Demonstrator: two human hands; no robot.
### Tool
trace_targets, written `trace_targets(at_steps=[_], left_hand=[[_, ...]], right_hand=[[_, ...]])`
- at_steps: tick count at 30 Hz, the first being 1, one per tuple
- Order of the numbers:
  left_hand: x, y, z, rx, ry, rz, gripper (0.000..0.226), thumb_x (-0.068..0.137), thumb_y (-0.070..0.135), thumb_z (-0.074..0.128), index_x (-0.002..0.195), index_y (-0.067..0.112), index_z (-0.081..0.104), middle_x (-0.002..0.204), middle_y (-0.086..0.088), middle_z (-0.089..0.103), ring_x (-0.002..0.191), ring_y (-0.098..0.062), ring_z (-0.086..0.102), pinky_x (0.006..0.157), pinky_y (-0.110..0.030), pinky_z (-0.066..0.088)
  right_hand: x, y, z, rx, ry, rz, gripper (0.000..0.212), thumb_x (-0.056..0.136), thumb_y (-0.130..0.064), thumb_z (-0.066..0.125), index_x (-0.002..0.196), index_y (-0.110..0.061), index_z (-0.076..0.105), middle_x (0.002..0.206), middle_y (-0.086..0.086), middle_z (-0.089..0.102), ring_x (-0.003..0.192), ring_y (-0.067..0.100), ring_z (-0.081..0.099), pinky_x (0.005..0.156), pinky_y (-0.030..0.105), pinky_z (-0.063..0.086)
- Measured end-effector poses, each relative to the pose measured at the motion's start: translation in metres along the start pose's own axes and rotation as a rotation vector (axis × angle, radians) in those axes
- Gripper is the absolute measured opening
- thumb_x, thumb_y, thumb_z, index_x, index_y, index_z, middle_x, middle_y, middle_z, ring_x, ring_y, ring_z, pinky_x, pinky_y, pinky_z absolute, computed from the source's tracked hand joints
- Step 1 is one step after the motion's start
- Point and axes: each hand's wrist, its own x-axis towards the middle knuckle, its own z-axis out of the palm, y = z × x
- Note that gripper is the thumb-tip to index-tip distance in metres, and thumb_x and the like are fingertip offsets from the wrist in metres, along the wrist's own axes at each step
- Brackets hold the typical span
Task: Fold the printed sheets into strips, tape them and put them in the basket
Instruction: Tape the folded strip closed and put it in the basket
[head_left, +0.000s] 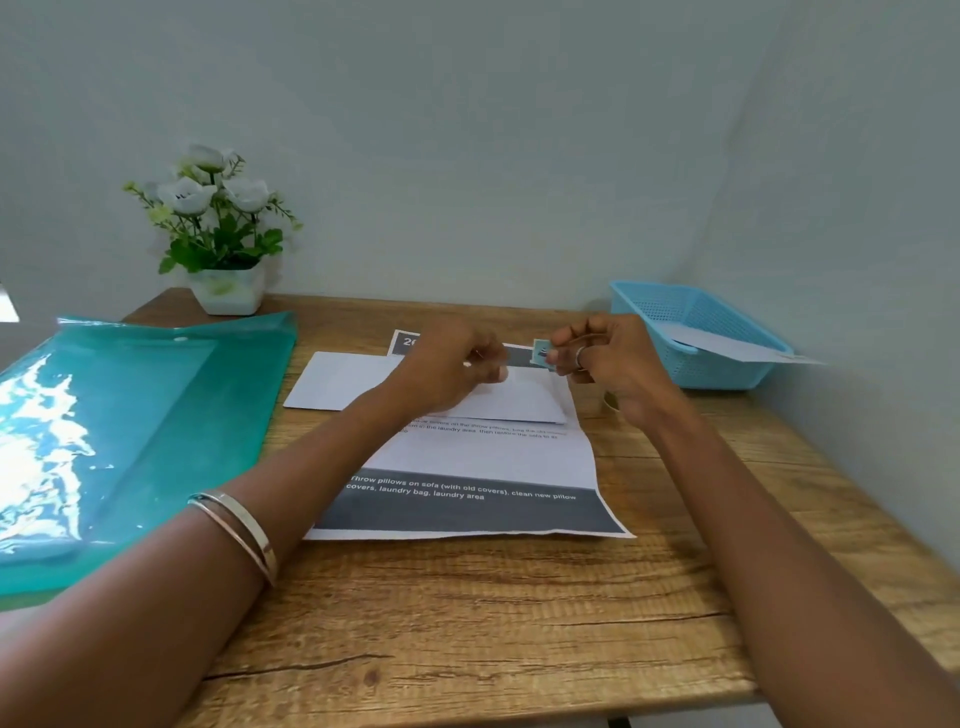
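Wooden table (467, 623) nearest, bare at the front edge. On it a printed sheet (467, 483) lies flat, dark band with white text toward the person. Folded white strip (358, 382) lies across its far part, under the hands. Both hands raised just above the strip. Right hand (613, 364) pinches a small teal tape dispenser (541, 353) at its fingertips. Left hand (457, 364) curled, fingertips pinched near the dispenser; what it holds is too blurred to tell. Left: green plastic folder (145, 426). Far right: blue basket (691, 332) with one folded sheet (737, 348) inside, sticking out over the rim. Far left: potted flowers (218, 234).
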Motion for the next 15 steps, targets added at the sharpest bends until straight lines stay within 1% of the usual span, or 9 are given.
trace_targets(at_steps=[1,2,4,5,7,9,12,15], left_hand=[[-0.001,0.0,0.004,0.02,-0.029,0.019,0.02,0.088,0.018,0.065,0.104,0.009,0.07,0.101,-0.003,0.068,0.083,-0.011,0.055,0.065,-0.014,0.038],[-0.001,0.0,0.007,0.045,-0.058,0.03,0.021,0.089,0.019,0.063,0.107,0.01,0.069,0.104,-0.003,0.067,0.083,-0.011,0.055,0.068,-0.018,0.038],[-0.001,-0.002,0.013,0.103,-0.114,0.046,0.026,0.091,0.022,0.061,0.115,0.013,0.066,0.109,-0.004,0.066,0.086,-0.014,0.057,0.076,-0.024,0.041],[0.0,-0.003,0.016,0.129,-0.134,0.047,0.029,0.092,0.022,0.06,0.118,0.013,0.064,0.111,-0.005,0.065,0.089,-0.016,0.058,0.079,-0.025,0.043],[0.002,-0.007,0.019,0.14,-0.142,0.034,0.032,0.092,0.022,0.06,0.123,0.013,0.06,0.111,-0.004,0.063,0.095,-0.02,0.058,0.082,-0.028,0.043],[0.002,-0.01,0.022,0.125,-0.125,0.038,0.034,0.092,0.019,0.059,0.125,0.012,0.056,0.108,-0.003,0.061,0.092,-0.018,0.054,0.078,-0.025,0.038],[0.002,-0.013,0.026,0.058,-0.084,0.05,0.034,0.091,0.009,0.057,0.126,0.01,0.055,0.104,-0.005,0.063,0.087,-0.011,0.046,0.071,-0.016,0.028],[0.002,-0.017,0.028,0.032,-0.055,0.061,0.035,0.091,0.0,0.053,0.124,0.008,0.056,0.101,-0.007,0.063,0.09,-0.014,0.051,0.072,-0.014,0.03]], right_hand=[[0.002,0.003,-0.002,-0.02,0.017,0.024,0.014,0.077,0.003,0.073,0.081,-0.011,0.07,0.078,0.004,0.073,0.074,0.017,0.068,0.068,0.028,0.054],[0.004,0.004,-0.003,-0.043,0.027,0.036,0.014,0.076,0.001,0.074,0.082,-0.011,0.071,0.083,0.005,0.073,0.078,0.017,0.068,0.067,0.026,0.054],[0.006,0.004,-0.002,-0.1,0.032,0.03,0.014,0.077,0.0,0.074,0.083,-0.013,0.072,0.085,0.002,0.072,0.08,0.012,0.066,0.062,0.02,0.05],[0.006,0.004,-0.001,-0.129,0.026,0.021,0.015,0.077,0.001,0.073,0.083,-0.013,0.071,0.085,0.001,0.071,0.08,0.01,0.065,0.062,0.018,0.049],[0.007,0.003,0.002,-0.188,-0.007,-0.001,0.017,0.077,0.004,0.071,0.082,-0.012,0.072,0.084,0.0,0.071,0.083,0.009,0.065,0.071,0.018,0.051],[0.009,0.004,0.005,-0.262,-0.047,-0.01,0.018,0.076,0.005,0.072,0.082,-0.012,0.072,0.085,0.001,0.072,0.086,0.011,0.066,0.078,0.022,0.053],[0.013,0.007,0.008,-0.327,-0.094,-0.01,0.019,0.074,0.003,0.074,0.079,-0.015,0.072,0.083,0.002,0.072,0.088,0.013,0.067,0.085,0.027,0.052],[0.014,0.009,0.009,-0.352,-0.115,-0.027,0.017,0.074,0.002,0.075,0.081,-0.013,0.072,0.082,0.003,0.073,0.08,0.009,0.067,0.084,0.025,0.051]])
